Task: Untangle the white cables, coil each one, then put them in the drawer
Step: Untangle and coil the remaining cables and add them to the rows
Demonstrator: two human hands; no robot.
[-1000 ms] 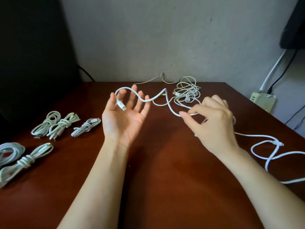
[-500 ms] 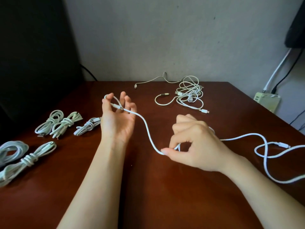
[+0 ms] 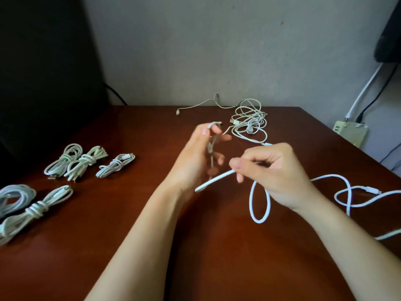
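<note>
My left hand (image 3: 195,161) is raised edge-on above the brown table (image 3: 130,246), with a white cable (image 3: 260,203) looped over its fingertips and down its palm. My right hand (image 3: 273,172) pinches the same cable just right of the left hand. From that pinch the cable hangs in a loop, then trails off to the right across the table. A tangle of white cables (image 3: 249,124) lies at the far edge by the wall. Several coiled, tied cables (image 3: 82,161) rest on the left side. No drawer is visible.
A beige power strip (image 3: 349,133) with plugged leads sits past the table's right edge. A dark object (image 3: 43,72) fills the back left, another dark shape (image 3: 390,35) the top right. The wall stands right behind the table.
My left hand has turned from palm-up to edge-on with cable wound over its fingers. My right hand has moved up toward it, drawing the cable into a hanging loop.
</note>
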